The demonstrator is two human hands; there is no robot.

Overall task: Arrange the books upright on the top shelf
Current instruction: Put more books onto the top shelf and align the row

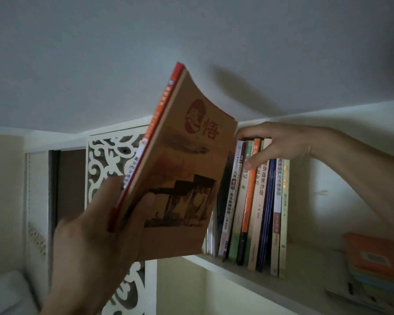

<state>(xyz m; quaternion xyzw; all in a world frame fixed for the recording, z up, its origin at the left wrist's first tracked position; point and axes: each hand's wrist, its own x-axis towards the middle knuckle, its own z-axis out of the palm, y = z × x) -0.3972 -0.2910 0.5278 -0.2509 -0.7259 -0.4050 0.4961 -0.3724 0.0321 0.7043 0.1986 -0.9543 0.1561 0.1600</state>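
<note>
Two held books, about eight or nine upright books, one flat stack, two hands.

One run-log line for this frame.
left hand: holds two books | right hand: grips upright row tops | flat stack: unshelved

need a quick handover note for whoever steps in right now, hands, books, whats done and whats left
Left hand: grip on a tan book and a red book behind it, held tilted in front of the shelf.
Right hand: fingers curled over the tops of the standing row, holding it.
Done: a row of books stands upright.
Left: slot in the two held books; a flat pile lies at the right end.
</note>
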